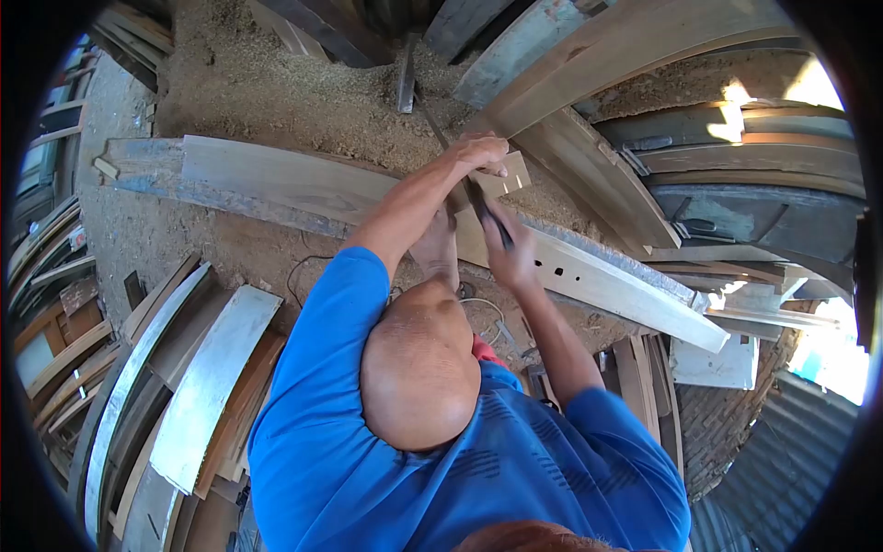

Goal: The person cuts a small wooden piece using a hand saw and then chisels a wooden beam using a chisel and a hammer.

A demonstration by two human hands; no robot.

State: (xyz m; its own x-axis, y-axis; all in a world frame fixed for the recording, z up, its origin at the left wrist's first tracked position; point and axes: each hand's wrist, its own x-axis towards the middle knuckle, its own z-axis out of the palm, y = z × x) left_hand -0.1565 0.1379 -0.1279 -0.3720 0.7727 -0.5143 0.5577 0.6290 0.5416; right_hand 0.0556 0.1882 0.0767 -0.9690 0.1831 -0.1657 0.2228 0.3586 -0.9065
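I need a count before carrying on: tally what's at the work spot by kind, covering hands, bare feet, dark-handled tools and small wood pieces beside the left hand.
Hands (left hand, right hand): 2
Bare foot: 1
Dark-handled tool: 1
Small wood piece: 1
Total: 5

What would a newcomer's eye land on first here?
Probably the bright blue shirt, filling the bottom centre. Next, just above the middle, the left hand at a small pale wood piece, and the blurred right hand on a dark-handled tool. A long board with dark holes slants down rightward.
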